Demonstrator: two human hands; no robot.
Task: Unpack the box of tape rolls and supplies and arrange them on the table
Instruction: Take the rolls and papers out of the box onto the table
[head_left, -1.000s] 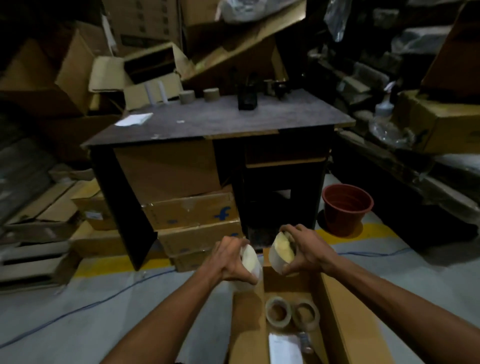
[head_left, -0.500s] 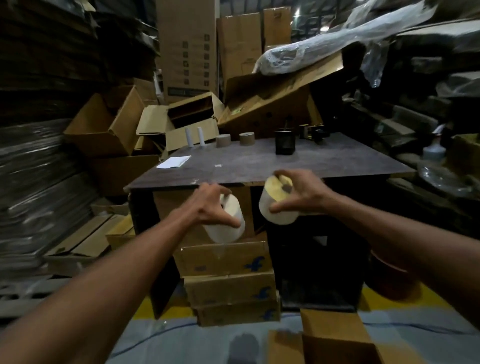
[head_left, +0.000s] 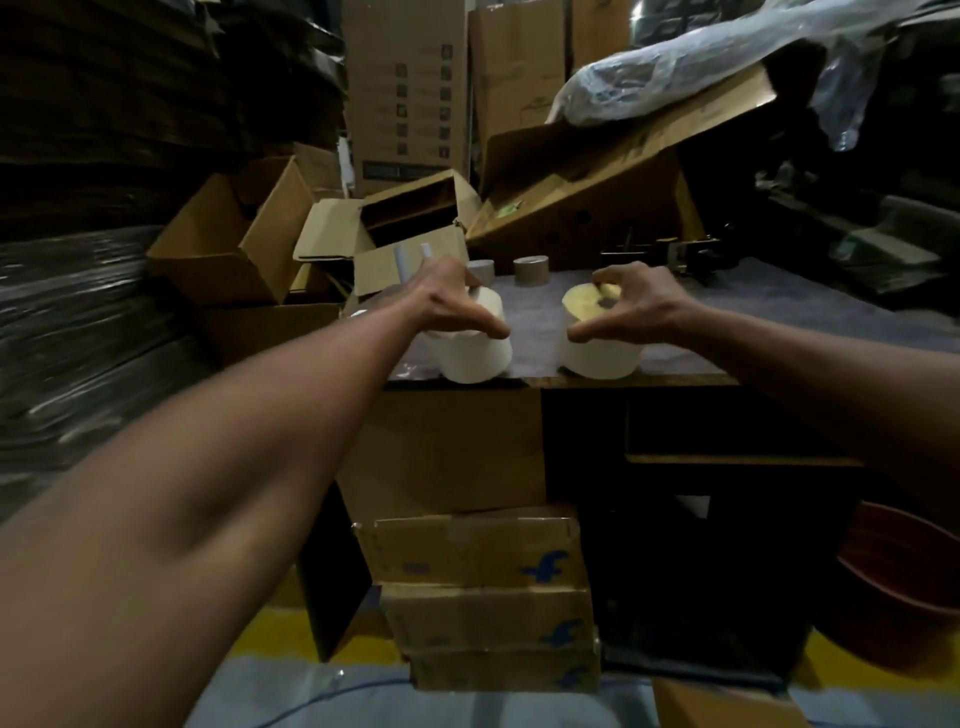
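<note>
Two cream-white rolls sit at the front edge of the dark table (head_left: 753, 312). My left hand (head_left: 447, 306) grips the left roll (head_left: 475, 356) from above. My right hand (head_left: 631, 306) grips the right roll (head_left: 597, 353), fingers in its yellowish core end. Both rolls touch or nearly touch the tabletop. Two brown tape rolls (head_left: 531, 270) stand upright at the table's back, the left one partly hidden behind my left hand. Two thin white tubes (head_left: 401, 262) stand to the left of them. A corner of the open cardboard box (head_left: 722, 701) shows at the bottom.
Dark tools (head_left: 691, 254) lie at the table's back right. Stacked cardboard boxes (head_left: 483, 597) sit under the table, a red-brown pot (head_left: 904, 587) on the floor at right. Open cartons (head_left: 234, 239) and wrapped stacks crowd the left and back.
Both hands lifted the rolls out of the box on the floor, carried them up and forward, and now hold them down at the table's front edge.
</note>
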